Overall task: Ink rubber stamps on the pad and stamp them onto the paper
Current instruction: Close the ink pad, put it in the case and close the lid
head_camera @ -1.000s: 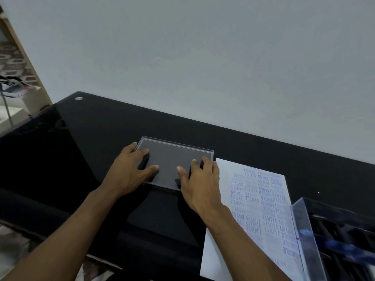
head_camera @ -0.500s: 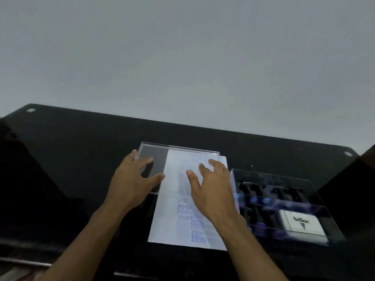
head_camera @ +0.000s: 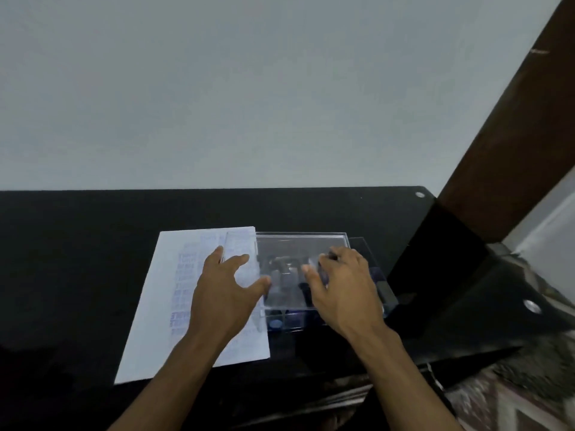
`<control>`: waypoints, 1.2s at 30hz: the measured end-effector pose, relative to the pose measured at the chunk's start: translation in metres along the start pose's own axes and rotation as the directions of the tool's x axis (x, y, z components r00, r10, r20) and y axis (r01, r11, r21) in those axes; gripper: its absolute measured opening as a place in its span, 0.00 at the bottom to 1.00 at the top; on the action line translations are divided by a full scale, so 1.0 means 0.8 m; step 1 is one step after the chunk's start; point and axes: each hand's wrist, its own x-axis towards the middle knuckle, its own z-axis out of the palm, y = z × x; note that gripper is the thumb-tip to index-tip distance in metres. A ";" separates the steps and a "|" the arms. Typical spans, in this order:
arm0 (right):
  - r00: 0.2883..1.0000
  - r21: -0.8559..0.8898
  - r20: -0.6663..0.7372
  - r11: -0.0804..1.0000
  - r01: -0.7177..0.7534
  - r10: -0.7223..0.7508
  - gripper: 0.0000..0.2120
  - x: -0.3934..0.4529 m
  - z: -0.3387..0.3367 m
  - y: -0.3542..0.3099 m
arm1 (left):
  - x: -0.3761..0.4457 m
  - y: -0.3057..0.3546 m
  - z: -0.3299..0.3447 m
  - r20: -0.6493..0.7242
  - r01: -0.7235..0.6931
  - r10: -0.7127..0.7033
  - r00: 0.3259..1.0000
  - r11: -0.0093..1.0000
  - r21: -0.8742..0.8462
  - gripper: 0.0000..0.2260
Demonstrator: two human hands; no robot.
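A clear plastic lid (head_camera: 298,248) hangs just above the clear stamp box (head_camera: 378,276), its left end over the paper. My left hand (head_camera: 225,295) grips the lid's left end, thumb at the front edge. My right hand (head_camera: 343,290) grips its right part with curled fingers. Through the plastic, dark stamps (head_camera: 281,275) and a blue cap (head_camera: 275,323) show dimly inside the box. The white paper (head_camera: 165,321), covered with several blue stamp prints, lies left of the box on the black table (head_camera: 77,259). No ink pad can be made out.
The black glass table ends in a cut corner at the right with metal studs (head_camera: 532,306). A brown wooden post (head_camera: 504,144) rises beyond that corner. Patterned floor (head_camera: 510,396) shows below the front right edge. A plain wall stands behind.
Both hands carried the clear lid from the table's left, across the paper, to above the stamp box on the right. The camera turned right with them.
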 end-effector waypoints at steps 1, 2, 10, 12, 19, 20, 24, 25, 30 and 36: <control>1.000 -0.016 -0.008 1.000 0.003 -0.004 0.26 0.001 -0.003 0.014 | -0.003 0.009 0.009 0.009 -0.009 0.009 1.000 1.000 -0.008 0.30; 1.000 -0.032 -0.016 0.999 0.009 -0.009 0.25 0.002 -0.006 0.028 | -0.006 0.018 0.018 0.016 -0.020 0.021 1.000 1.000 -0.016 0.30; 1.000 0.003 -0.010 1.000 0.025 -0.025 0.25 0.012 -0.018 0.080 | -0.018 0.054 0.055 0.020 -0.043 0.043 0.999 0.999 0.005 0.28; 1.000 0.030 0.002 0.999 0.026 -0.027 0.24 0.012 -0.018 0.086 | -0.021 0.056 0.057 0.017 -0.034 0.034 0.999 0.999 -0.015 0.28; 0.999 0.069 0.013 0.996 0.048 -0.049 0.24 0.017 -0.012 0.098 | -0.030 0.062 0.059 0.015 -0.030 0.030 0.999 0.999 -0.032 0.27; 0.998 0.068 0.017 0.996 0.051 -0.053 0.24 0.019 -0.013 0.098 | -0.031 0.063 0.059 0.016 -0.033 0.034 0.999 0.999 -0.039 0.27; 0.998 0.067 0.021 0.996 0.061 -0.063 0.24 0.019 -0.011 0.099 | -0.033 0.063 0.056 0.014 -0.043 0.044 0.999 0.997 -0.060 0.25; 0.998 0.069 0.022 0.996 0.059 -0.061 0.24 0.019 -0.011 0.099 | -0.034 0.063 0.055 0.014 -0.047 0.048 0.999 0.997 -0.067 0.25; 0.998 0.098 0.041 0.994 0.044 -0.049 0.25 0.015 -0.019 0.097 | -0.035 0.059 0.055 0.019 -0.065 0.067 0.998 0.994 -0.085 0.26; 0.929 0.309 0.361 0.930 -0.200 0.080 0.53 0.003 -0.044 0.111 | -0.039 0.032 0.050 0.195 -0.040 0.067 0.979 0.989 -0.140 0.47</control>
